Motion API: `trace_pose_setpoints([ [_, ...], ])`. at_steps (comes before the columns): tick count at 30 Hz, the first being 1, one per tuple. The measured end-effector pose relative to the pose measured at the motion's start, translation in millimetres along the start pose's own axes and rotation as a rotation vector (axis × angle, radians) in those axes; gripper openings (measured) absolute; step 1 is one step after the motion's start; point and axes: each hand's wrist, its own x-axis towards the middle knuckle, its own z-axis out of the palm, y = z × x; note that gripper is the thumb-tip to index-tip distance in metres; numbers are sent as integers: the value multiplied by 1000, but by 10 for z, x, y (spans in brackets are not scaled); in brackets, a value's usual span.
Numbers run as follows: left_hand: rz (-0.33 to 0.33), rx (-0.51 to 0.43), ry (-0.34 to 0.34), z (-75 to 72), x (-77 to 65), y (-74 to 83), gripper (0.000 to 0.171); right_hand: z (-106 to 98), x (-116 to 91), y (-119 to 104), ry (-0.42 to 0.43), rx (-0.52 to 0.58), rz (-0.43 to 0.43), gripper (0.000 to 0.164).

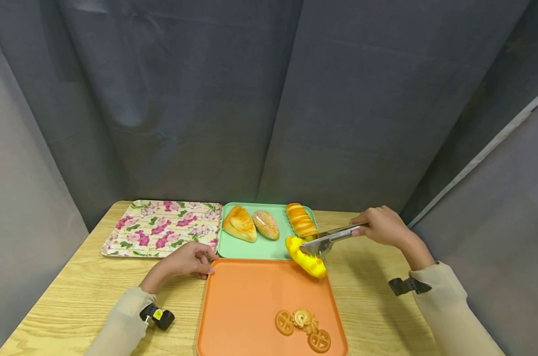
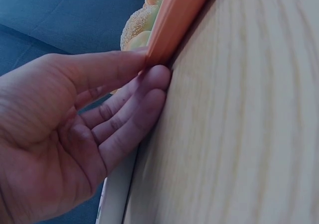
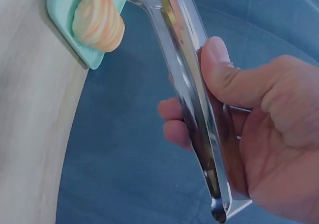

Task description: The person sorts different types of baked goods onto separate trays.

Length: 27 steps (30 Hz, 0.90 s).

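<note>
My right hand (image 1: pixel 382 226) grips metal tongs (image 1: pixel 342 232), its thumb and fingers around the two arms in the right wrist view. The tong tips hold a bright yellow bread (image 1: pixel 312 265), tilted over the far right corner of the orange tray (image 1: pixel 242 301). At that tray's far left corner, my left hand (image 1: pixel 190 260) pinches the rim between thumb and fingers (image 2: pixel 132 129). Behind the orange tray, a mint green tray (image 1: pixel 275 251) carries a triangular pastry (image 1: pixel 240 225), a seeded bun (image 1: pixel 266 225) and a striped loaf (image 1: pixel 301 220).
Several cookies, among them a pretzel-shaped cookie (image 1: pixel 319 341), lie at the near right of the orange tray. A floral tray (image 1: pixel 162 230) stands at the back left of the wooden table (image 1: pixel 73 301). A grey curtain (image 1: pixel 198 109) hangs behind.
</note>
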Motion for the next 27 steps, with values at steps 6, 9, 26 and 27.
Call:
trace_pose_setpoints([
  [6,-5,23,8,3,6,2,28,-59,101,-62,100,-82,-28,29],
  [9,-5,40,13,5,9,-4,27,-92,176,-110,130,-120,-31,27],
  [26,28,63,3,8,-7,15,26,-5,590,-534,265,-368,-167,23],
  [27,28,60,3,12,-6,17,27,5,606,-557,265,-376,-174,24],
])
